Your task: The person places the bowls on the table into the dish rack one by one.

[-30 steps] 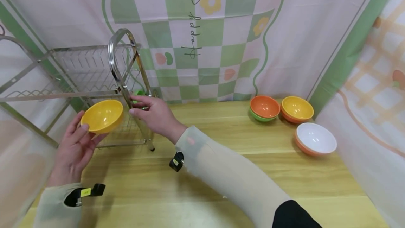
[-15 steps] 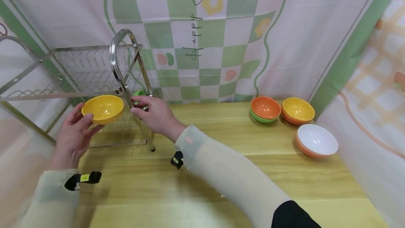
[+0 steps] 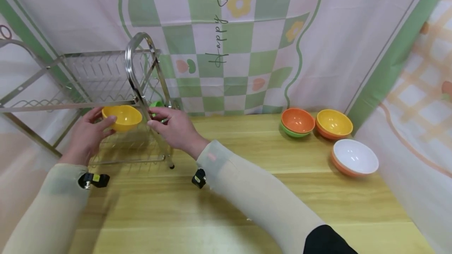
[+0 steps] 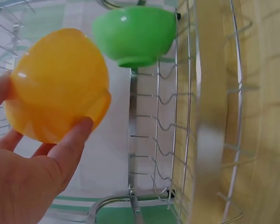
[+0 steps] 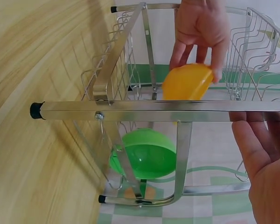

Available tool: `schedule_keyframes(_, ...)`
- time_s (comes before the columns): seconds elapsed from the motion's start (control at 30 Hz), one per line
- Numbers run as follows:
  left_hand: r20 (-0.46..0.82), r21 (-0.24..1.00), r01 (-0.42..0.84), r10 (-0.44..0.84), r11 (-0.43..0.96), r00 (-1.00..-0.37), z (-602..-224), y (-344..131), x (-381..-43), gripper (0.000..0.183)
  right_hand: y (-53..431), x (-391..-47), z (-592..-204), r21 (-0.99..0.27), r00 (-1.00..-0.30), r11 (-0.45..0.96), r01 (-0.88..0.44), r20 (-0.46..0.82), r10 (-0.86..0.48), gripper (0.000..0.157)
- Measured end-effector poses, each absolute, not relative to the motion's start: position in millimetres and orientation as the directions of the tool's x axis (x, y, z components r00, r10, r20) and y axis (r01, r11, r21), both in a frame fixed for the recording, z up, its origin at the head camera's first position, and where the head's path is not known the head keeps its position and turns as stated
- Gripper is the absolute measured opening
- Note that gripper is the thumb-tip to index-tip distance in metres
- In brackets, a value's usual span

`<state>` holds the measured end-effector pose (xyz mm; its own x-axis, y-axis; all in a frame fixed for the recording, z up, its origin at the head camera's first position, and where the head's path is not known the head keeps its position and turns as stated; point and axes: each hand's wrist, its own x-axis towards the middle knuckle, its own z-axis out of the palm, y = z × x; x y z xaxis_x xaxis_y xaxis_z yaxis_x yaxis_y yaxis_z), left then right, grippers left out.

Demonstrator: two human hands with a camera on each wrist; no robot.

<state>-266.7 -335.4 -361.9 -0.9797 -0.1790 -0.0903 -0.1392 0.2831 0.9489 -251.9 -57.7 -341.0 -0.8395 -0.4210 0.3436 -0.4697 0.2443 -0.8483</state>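
Observation:
A yellow bowl [image 3: 123,118] is in my left hand [image 3: 87,131], its rim pinched between thumb and fingers, with the opening tilted upward. Bowl and fingers are at the gap between the upper and lower tiers of a metal dish rack [image 3: 72,106]. Seen from the left wrist, the bowl's rounded underside [image 4: 60,84] faces the camera. Behind it a green bowl [image 4: 135,35] rests on the lower tier, mostly hidden in the head view by my right hand [image 3: 176,129]. That hand grips the rack's near right upright [image 5: 168,110] with thumb and fingers.
On the wooden table [image 3: 226,203], to the right, stand an orange bowl [image 3: 297,120] stacked in a green one, a yellow bowl [image 3: 334,122] in an orange one, and a white-lined bowl [image 3: 354,156]. A checked cloth [image 3: 238,42] hangs behind.
My left hand has carried the yellow bowl forward and slightly right, from in front of the rack to under its upper tier. My right hand keeps its grip on the upright.

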Motion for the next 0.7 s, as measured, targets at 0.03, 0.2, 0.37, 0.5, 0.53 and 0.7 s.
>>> schedule_keyframes(0.03, -0.086, 0.929, -0.136, -0.158, 0.345, -0.984, -361.2, -336.3, -268.2, 0.090, -57.7, -251.9, -341.5, -0.849, -0.840, 0.245, -0.469, 0.343, -0.420, 0.039)
schedule_keyframes(0.2, -0.094, 0.808, -0.151, -0.129, 0.570, -0.987, -360.9, -337.5, -278.5, 0.098, -59.1, -252.9, -343.7, -0.849, -0.841, 0.247, -0.467, 0.340, -0.420, 0.038)
schedule_keyframes(0.37, -0.082, 0.729, -0.142, -0.121, 0.669, -0.989, -364.8, -329.9, -292.7, 0.094, -58.6, -252.9, -344.5, -0.849, -0.841, 0.246, -0.467, 0.340, -0.421, 0.039)
schedule_keyframes(0.5, -0.025, 0.656, -0.085, -0.091, 0.750, -0.996, -368.6, -322.1, -303.6, 0.079, -58.1, -252.4, -344.7, -0.841, -0.836, 0.250, -0.479, 0.350, -0.423, 0.039)
schedule_keyframes(0.53, -0.016, 0.637, -0.075, -0.085, 0.767, -0.996, -369.8, -320.9, -306.3, 0.076, -57.9, -252.2, -344.7, -0.839, -0.834, 0.250, -0.483, 0.354, -0.424, 0.039)
schedule_keyframes(0.7, 0.006, 0.554, -0.033, -0.044, 0.832, -0.999, -374.9, -315.3, -316.3, 0.073, -57.6, -251.4, -344.0, -0.832, -0.827, 0.251, -0.496, 0.364, -0.428, 0.040)
